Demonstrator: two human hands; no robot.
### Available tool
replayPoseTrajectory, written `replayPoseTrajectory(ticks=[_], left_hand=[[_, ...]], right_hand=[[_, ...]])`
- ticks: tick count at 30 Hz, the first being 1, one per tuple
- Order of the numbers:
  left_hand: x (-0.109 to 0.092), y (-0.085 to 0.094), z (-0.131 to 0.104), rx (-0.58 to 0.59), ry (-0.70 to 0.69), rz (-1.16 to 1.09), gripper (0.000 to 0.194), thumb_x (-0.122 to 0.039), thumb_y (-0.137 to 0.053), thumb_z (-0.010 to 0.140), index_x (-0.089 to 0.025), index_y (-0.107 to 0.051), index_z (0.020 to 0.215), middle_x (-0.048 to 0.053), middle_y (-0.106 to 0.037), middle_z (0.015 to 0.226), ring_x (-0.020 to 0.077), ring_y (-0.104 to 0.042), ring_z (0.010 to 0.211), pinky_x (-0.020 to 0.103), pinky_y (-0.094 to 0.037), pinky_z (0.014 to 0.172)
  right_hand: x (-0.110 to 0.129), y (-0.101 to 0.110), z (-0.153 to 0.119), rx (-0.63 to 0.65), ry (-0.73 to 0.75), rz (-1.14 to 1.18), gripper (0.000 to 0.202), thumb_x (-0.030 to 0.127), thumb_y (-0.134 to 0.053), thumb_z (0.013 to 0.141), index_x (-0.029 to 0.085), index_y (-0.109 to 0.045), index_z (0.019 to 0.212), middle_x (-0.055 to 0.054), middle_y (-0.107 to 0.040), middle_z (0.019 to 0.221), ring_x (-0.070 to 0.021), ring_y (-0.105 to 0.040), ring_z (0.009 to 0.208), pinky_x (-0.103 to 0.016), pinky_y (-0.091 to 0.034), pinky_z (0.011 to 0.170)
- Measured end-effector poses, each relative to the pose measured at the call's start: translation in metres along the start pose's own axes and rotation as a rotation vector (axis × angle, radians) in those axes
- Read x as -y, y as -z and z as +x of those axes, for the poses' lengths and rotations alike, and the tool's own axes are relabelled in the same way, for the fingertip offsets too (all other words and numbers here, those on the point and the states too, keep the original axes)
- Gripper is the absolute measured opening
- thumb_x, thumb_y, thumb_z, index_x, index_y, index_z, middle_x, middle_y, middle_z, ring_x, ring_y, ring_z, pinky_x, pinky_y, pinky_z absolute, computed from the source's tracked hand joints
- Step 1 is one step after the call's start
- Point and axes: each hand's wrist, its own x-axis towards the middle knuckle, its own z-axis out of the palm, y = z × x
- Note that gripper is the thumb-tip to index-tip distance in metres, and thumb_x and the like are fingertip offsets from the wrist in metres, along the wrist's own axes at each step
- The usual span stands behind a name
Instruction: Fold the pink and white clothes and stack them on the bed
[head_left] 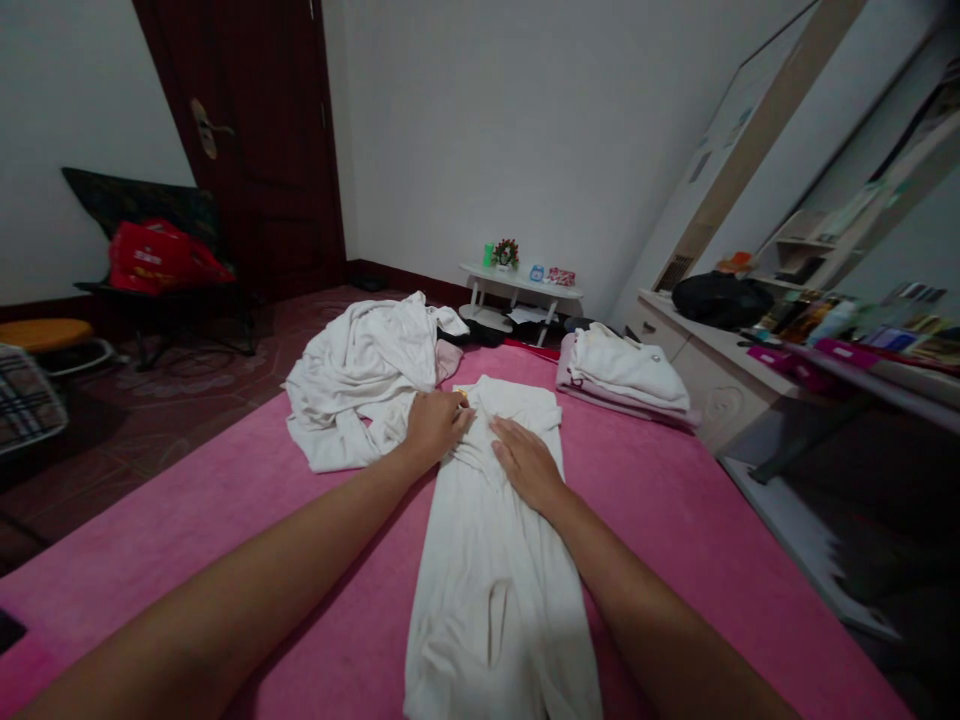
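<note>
A long white garment [495,560], folded narrow, lies lengthwise on the pink bed cover [660,510]. Near its far end, my left hand [435,430] is closed at the garment's left edge, its fingers pressed together on the fabric. My right hand [529,465] lies flat on the garment with its fingers stretched out. A crumpled white heap of cloth [360,370] sits just beyond and left of my left hand. Farther back on the right is a stack of folded white and pink clothes [626,370], touched by neither hand.
A small white table [521,280] with little ornaments stands by the far wall. On the left, a dark chair holds a red bag [165,257]. A cluttered dresser [701,340] with a black bag [721,300] lines the right side.
</note>
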Motion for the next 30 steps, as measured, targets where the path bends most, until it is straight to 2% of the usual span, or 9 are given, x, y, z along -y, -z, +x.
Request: replayPoseTrajectory(ticks=[2, 6, 10, 13, 18, 22, 25, 27, 30], left_hand=[[-0.001, 0.006, -0.004, -0.065, -0.055, -0.041, 0.025, -0.036, -0.054, 0.089, -0.021, -0.066, 0.105, 0.008, -0.067, 0.103, 0.0235, -0.058, 0.101, 0.035, -0.039, 0.085], [0.002, 0.029, -0.025, -0.155, -0.143, -0.030, 0.030, -0.038, -0.060, 0.085, -0.021, -0.062, 0.110, 0.009, -0.060, 0.114, 0.0263, -0.052, 0.108, 0.039, -0.037, 0.091], [0.018, 0.050, -0.054, -0.091, -0.189, 0.050, 0.036, -0.049, -0.067, 0.077, -0.021, -0.062, 0.099, 0.009, -0.058, 0.114, 0.0284, -0.050, 0.107, 0.041, -0.039, 0.091], [0.031, 0.057, -0.068, -0.011, -0.220, 0.101, 0.041, -0.050, -0.068, 0.075, -0.019, -0.060, 0.100, 0.011, -0.056, 0.114, 0.0283, -0.050, 0.105, 0.039, -0.043, 0.085], [0.043, 0.067, -0.060, 0.082, -0.225, 0.032, 0.011, -0.026, -0.054, 0.086, -0.019, -0.061, 0.091, 0.008, -0.062, 0.097, 0.0223, -0.055, 0.092, 0.032, -0.044, 0.074], [0.049, 0.101, -0.048, 0.046, -0.224, -0.328, 0.017, -0.031, -0.053, 0.086, -0.017, -0.061, 0.090, 0.007, -0.064, 0.094, 0.0175, -0.058, 0.085, 0.028, -0.045, 0.075], [0.051, 0.129, -0.049, 0.254, -0.244, -0.514, 0.031, -0.041, -0.049, 0.089, -0.015, -0.066, 0.083, 0.007, -0.068, 0.088, 0.0174, -0.061, 0.082, 0.027, -0.045, 0.078], [0.055, 0.135, -0.052, 0.381, -0.187, -0.564, 0.039, -0.044, -0.045, 0.090, -0.015, -0.067, 0.078, 0.006, -0.068, 0.078, 0.0169, -0.062, 0.076, 0.026, -0.046, 0.074], [0.071, 0.123, -0.053, 0.249, -0.026, -0.528, 0.035, -0.041, -0.045, 0.088, -0.014, -0.067, 0.087, 0.006, -0.069, 0.083, 0.0165, -0.063, 0.073, 0.024, -0.046, 0.069]], right_hand=[[-0.002, -0.005, -0.001, 0.085, -0.037, 0.021, 0.048, 0.035, -0.029, 0.098, 0.019, -0.041, 0.142, -0.004, -0.034, 0.152, -0.0194, -0.027, 0.141, -0.039, -0.022, 0.113], [0.005, -0.001, -0.005, 0.179, -0.162, 0.038, 0.057, 0.045, -0.033, 0.096, 0.017, -0.036, 0.145, -0.009, -0.027, 0.154, -0.0222, -0.021, 0.143, -0.043, -0.020, 0.114], [0.017, -0.004, -0.019, 0.099, -0.204, -0.008, 0.056, 0.047, -0.028, 0.097, 0.022, -0.032, 0.147, -0.005, -0.022, 0.157, -0.0217, -0.014, 0.145, -0.047, -0.013, 0.115], [0.020, -0.008, -0.025, 0.075, -0.197, -0.023, 0.055, 0.047, -0.028, 0.097, 0.023, -0.033, 0.147, -0.005, -0.024, 0.156, -0.0210, -0.014, 0.145, -0.046, -0.013, 0.115], [0.018, -0.007, -0.026, 0.041, -0.196, 0.012, 0.053, 0.046, -0.030, 0.097, 0.023, -0.037, 0.144, -0.004, -0.028, 0.155, -0.0203, -0.018, 0.144, -0.044, -0.015, 0.115], [0.017, -0.007, -0.027, 0.000, -0.178, 0.035, 0.051, 0.045, -0.033, 0.097, 0.023, -0.041, 0.142, -0.005, -0.032, 0.153, -0.0210, -0.022, 0.143, -0.044, -0.017, 0.114], [0.016, -0.008, -0.027, -0.020, -0.173, 0.043, 0.050, 0.044, -0.035, 0.096, 0.024, -0.043, 0.141, -0.006, -0.034, 0.152, -0.0209, -0.024, 0.142, -0.045, -0.018, 0.114], [0.016, -0.009, -0.027, -0.025, -0.176, 0.046, 0.049, 0.044, -0.036, 0.096, 0.023, -0.044, 0.140, -0.006, -0.035, 0.151, -0.0211, -0.025, 0.142, -0.045, -0.018, 0.114], [0.016, -0.009, -0.027, -0.031, -0.175, 0.053, 0.049, 0.044, -0.036, 0.096, 0.023, -0.045, 0.139, -0.006, -0.036, 0.151, -0.0213, -0.025, 0.141, -0.045, -0.018, 0.114]])
